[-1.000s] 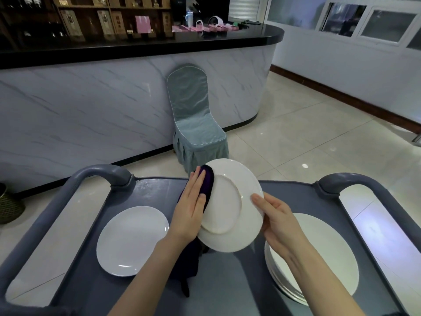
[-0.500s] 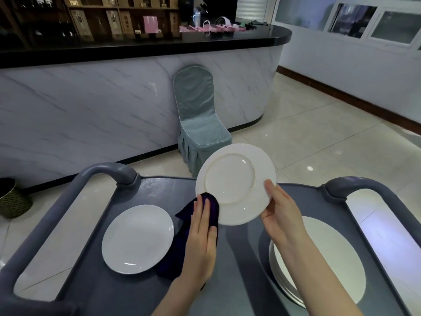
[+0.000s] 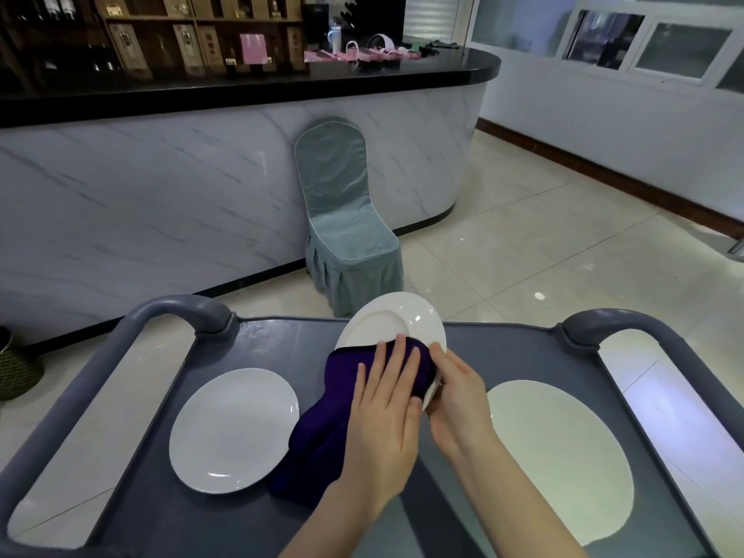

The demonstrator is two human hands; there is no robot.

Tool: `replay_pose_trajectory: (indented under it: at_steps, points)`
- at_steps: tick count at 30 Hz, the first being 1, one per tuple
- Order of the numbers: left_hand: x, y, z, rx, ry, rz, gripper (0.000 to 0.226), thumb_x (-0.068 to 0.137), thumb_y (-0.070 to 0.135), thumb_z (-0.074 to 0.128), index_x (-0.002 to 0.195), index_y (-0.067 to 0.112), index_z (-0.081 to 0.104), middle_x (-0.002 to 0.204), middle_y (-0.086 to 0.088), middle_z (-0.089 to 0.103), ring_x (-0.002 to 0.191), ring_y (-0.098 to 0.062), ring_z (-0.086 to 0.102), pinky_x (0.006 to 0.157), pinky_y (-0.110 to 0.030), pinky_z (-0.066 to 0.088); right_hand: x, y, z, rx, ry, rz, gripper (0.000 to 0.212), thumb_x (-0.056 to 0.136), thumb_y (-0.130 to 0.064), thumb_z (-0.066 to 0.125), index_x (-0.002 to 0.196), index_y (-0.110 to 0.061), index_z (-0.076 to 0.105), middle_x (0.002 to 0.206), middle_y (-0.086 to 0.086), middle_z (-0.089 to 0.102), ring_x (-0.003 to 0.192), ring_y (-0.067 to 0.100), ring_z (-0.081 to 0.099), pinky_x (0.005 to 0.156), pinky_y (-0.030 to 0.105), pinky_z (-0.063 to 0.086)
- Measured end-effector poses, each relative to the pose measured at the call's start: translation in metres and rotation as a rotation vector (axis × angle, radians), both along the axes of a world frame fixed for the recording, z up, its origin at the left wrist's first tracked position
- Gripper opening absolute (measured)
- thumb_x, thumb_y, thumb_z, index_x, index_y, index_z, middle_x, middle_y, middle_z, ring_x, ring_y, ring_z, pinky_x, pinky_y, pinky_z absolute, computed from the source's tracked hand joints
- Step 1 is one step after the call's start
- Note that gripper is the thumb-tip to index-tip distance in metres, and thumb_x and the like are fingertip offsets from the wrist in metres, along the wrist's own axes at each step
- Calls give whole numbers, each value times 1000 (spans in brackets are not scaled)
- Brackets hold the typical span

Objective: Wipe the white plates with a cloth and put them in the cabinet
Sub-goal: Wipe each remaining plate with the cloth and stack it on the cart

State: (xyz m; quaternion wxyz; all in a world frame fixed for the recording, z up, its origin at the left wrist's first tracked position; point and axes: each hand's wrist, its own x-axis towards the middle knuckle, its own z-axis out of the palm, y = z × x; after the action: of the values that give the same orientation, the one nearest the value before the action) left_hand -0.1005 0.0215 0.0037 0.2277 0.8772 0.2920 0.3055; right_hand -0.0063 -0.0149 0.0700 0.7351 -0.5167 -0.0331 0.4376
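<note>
A white plate (image 3: 392,322) is held tilted above the grey cart top (image 3: 282,344). My right hand (image 3: 459,392) grips its near right edge from below, thumb on the rim. My left hand (image 3: 386,416) lies flat, fingers straight, pressing a dark purple cloth (image 3: 322,428) onto the plate's near half. The cloth's tail hangs down to the cart. One white plate (image 3: 233,430) lies flat on the cart's left. A stack of white plates (image 3: 563,457) sits on the right.
The cart has grey loop handles at the far left (image 3: 177,312) and far right (image 3: 616,324). Beyond it stand a covered grey-green chair (image 3: 346,219) and a marble-fronted bar counter (image 3: 161,187). A woven basket (image 3: 16,368) sits on the floor at left.
The plate came down and tilted flatter toward me. My left hand moved the cloth from the cart up onto the plate's face. My right hand shifted lower along the plate's edge.
</note>
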Motion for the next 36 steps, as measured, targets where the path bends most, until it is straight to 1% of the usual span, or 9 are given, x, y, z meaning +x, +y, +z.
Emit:
replay_pose_trajectory:
  at_steps: [5,9,12,16,20,25,29,33,36]
  points:
    - [-6,-12,-14,28,-6,-88,60,99,21,31,155,30,12,164,12,7,151,-13,10,122,-32,5,2,-3,-2,-36,-12,-31,23,99,-18,58,105,-3,74,105,18,75,99,29,72,85,38,56]
    - [9,21,0,-201,-73,-43,54,101,24,24,153,31,10,161,21,2,149,-2,6,120,-20,4,1,-8,-5,-22,-77,22,25,100,-18,55,110,-4,73,107,14,75,99,24,72,79,33,56]
    - [7,55,-2,-379,-54,66,51,105,18,29,154,27,17,155,24,0,150,-7,3,111,-5,-3,7,-10,-2,-23,-117,-11,23,98,-19,58,104,-3,73,97,10,77,87,21,71,67,28,56]
    - [-9,42,-1,-268,-131,-9,50,102,23,30,149,37,20,161,21,5,150,-5,3,121,-24,2,15,-11,3,4,-128,-38,22,98,-19,58,102,-3,73,94,9,76,83,20,70,66,27,56]
    - [-6,15,4,-260,-117,-208,51,104,30,28,152,38,12,161,23,8,148,0,7,120,-19,3,8,-16,-3,-24,-126,7,24,99,-19,57,106,-4,74,102,13,76,90,23,72,77,34,56]
    - [4,62,20,-293,39,-86,54,106,15,31,154,21,8,160,14,-2,150,-4,2,122,-27,2,2,-21,-6,-48,-175,52,22,97,-19,59,95,-8,78,98,13,77,83,19,71,65,26,56]
    - [-18,32,1,-286,25,-99,53,103,22,27,151,28,6,157,22,-5,149,-1,0,119,-20,-8,9,-22,-1,-35,-184,-17,21,96,-18,61,88,-11,80,94,10,77,81,19,73,63,26,58]
    - [-12,5,-5,-293,-1,-327,53,103,31,24,152,33,3,162,22,-1,149,0,0,122,-31,3,12,-27,-4,-33,-148,-63,20,97,-15,59,101,-5,75,95,13,77,81,21,73,63,27,59]
    - [6,28,8,-363,-44,-235,53,104,23,26,151,31,3,160,20,-1,148,2,0,124,-35,6,10,-30,-5,-22,-180,-16,20,97,-16,59,99,-7,77,98,12,77,83,19,73,63,25,59]
